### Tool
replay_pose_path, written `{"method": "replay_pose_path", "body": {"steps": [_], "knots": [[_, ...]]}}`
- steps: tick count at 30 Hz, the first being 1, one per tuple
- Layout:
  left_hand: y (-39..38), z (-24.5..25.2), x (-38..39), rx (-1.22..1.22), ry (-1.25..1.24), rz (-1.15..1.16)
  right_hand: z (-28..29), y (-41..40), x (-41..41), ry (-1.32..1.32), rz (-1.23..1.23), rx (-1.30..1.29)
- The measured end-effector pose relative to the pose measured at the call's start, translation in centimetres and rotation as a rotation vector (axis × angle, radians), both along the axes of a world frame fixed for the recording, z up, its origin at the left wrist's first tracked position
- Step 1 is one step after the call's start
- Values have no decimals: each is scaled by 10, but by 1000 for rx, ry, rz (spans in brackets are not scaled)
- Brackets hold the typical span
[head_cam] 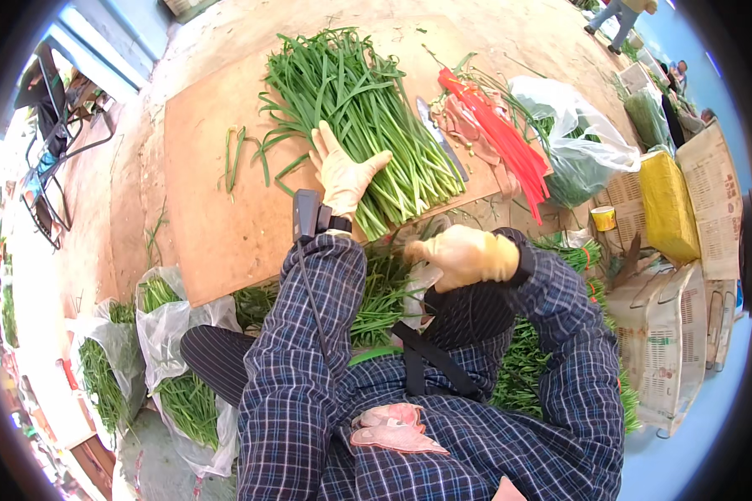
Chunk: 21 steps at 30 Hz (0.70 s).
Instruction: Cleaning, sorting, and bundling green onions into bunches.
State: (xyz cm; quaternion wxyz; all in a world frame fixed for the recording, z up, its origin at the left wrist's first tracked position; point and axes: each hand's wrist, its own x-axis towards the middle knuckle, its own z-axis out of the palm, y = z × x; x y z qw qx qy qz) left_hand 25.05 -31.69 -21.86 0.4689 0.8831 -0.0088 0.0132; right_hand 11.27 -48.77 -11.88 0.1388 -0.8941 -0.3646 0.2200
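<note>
My left hand (344, 169), in a pale glove, lies flat with fingers spread on the left side of a large pile of garlic chives (376, 131). The leafy ends point away and the pale stalk ends face me at the near edge of a wooden board (225, 232). My right hand (470, 253), also gloved, is off the board, above my leg, fingers curled and blurred; I cannot tell whether anything is inside. To the right of the chives lies a knife (442, 138), its blade partly alongside the stalks. Red ties (495, 131) lie beyond it on a pink cloth (460, 119).
Clear plastic bags of greens stand at right (570, 138) and left (188, 376). Tied green bundles (520, 369) lie beside my right arm. Plastic crates (658, 344), a yellow package (667, 206) and a tape roll (603, 218) are at right. A folding chair (56, 144) stands at left; a person (620, 19) is far off.
</note>
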Motion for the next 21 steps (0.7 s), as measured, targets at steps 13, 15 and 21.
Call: {"method": "replay_pose_path", "body": {"steps": [13, 15, 21], "knots": [[26, -30, 14, -97, -185, -157, -63, 32, 85, -467, -583, -139], [25, -29, 15, -22, -218, -119, -68, 33, 92, -477, -552, -157], [9, 14, 35, 246, -409, -192, -56, 32, 89, -448, -549, -180]]}}
